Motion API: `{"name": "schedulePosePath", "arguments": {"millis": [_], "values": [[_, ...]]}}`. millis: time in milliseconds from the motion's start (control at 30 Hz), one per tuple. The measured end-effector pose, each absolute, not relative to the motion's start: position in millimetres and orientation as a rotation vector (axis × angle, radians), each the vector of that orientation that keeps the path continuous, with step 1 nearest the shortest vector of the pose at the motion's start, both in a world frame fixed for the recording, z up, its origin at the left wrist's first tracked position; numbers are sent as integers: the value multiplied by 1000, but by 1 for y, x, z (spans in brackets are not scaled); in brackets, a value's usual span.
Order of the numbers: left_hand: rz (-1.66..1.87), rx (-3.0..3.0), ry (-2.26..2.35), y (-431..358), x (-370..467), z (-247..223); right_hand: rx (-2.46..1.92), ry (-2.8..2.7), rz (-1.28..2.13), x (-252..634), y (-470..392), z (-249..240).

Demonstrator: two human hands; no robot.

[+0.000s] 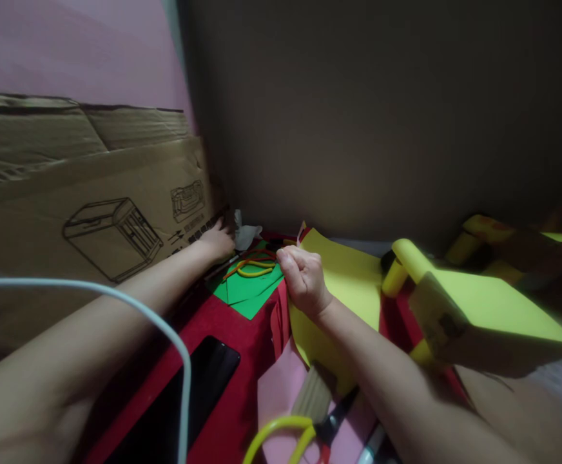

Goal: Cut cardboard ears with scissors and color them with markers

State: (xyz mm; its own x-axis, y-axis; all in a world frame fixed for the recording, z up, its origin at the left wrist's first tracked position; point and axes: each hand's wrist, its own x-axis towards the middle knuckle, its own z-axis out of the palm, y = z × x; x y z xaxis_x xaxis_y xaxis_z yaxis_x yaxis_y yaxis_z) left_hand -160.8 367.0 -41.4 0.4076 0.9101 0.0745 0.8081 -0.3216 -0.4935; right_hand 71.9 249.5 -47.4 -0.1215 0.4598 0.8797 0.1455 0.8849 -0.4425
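Note:
My left hand reaches far forward beside the printed side of a cardboard box, its fingers apart and seemingly empty, close to a crumpled white scrap. My right hand is closed in a fist over the left edge of a yellow paper sheet; whatever its fingers hold is hidden. Between the hands lies green paper with thin yellow and orange loops on top. Red strips hang just below the right fist. Pink paper lies nearer me.
Yellow-handled scissors lie at the front by a marker. A black phone rests on the red cloth. The cardboard box walls the left; a yellow paper-covered box stands right. A pale cable crosses front left.

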Motion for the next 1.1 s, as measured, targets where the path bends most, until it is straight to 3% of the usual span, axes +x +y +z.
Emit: {"name": "schedulePosePath", "arguments": {"millis": [233,1100], "values": [[443,-2125,-1422,367,-158,-39,-473,-1709,269,72,249,-50],[344,-1925,-1399,377,-158,-8,-500,-1720,313,75,246,-53]]}}
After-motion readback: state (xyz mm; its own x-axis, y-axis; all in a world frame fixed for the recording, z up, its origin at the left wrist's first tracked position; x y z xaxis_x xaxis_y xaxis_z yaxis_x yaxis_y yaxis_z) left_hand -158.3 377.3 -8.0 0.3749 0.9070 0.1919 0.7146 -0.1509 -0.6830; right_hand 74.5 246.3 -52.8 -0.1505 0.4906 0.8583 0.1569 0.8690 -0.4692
